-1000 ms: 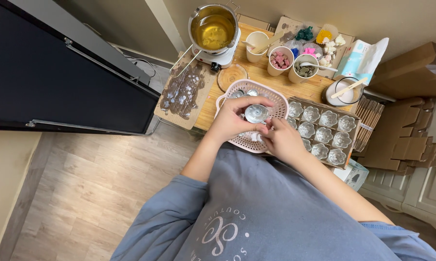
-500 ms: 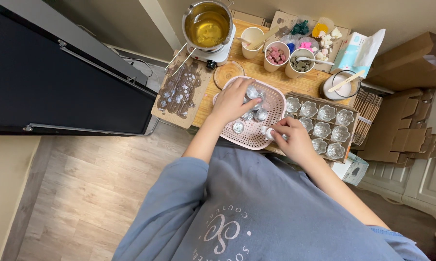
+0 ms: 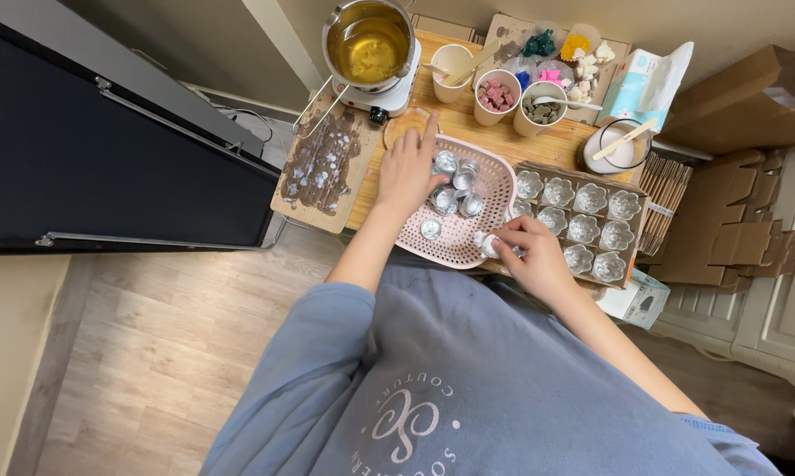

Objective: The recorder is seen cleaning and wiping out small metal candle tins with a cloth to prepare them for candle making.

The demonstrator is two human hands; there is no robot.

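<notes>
Two bare hands work over a pink perforated basket [image 3: 490, 181] on the wooden table [image 3: 468, 132]. At ten o'clock of the basket, the left hand [image 3: 408, 172] rests palm-down on the rim, fingers spread and open, index finger pointing toward twelve, its fingertips touching small silver moulds [image 3: 457, 187] lying inside. At five o'clock of the basket, the right hand [image 3: 530, 256] pinches one small silver cup [image 3: 486, 244] between thumb and fingertips, just beside a cardboard tray of flower-shaped cups [image 3: 583, 220] at three o'clock.
</notes>
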